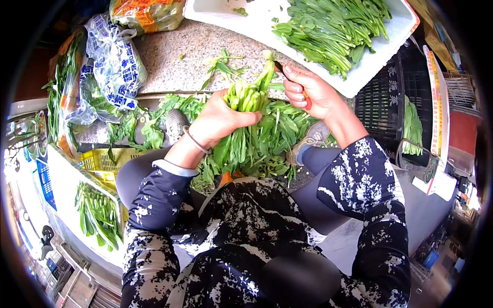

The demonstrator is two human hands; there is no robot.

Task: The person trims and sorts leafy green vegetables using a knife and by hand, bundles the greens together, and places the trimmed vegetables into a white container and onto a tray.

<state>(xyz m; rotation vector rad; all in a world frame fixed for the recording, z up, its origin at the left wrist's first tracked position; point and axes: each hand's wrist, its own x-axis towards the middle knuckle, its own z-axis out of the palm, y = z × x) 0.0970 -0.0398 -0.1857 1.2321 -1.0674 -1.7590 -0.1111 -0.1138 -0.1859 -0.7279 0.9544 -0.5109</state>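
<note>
Watching the head cam feed here, going from the left side across. Far left there's a white tray (61, 179) with a small pile of trimmed greens (97, 213) lying in it, and a yellow crate (102, 161) just behind that. Above those, a clear printed plastic bag (115, 61) stuffed with more leafy stuff leans against the stone desk (169, 56).

Then my left hand (221, 120): fingers (246, 119) clenched around a bunch of leafy greens (251, 128), gripping it about midway, with the cut stem ends pointing up and away from me and the leaves hanging down toward my lap. There's a thin band on that wrist. The bunch sits right between my two hands, above my knees, in front of the desk edge.

My right hand (313, 92) is closed around what looks like a small knife (306, 100) with a reddish handle; I can only see a bit of it, and the blade end is up against the stem tips of the bunch. Grey shoes (177, 123) peek out under the leaves.

Farther right and up top, a big white tray (370, 64) on the desk holds a heap of cleaned stalks (334, 25), and a black crate (382, 102) stands just beside it.
</note>
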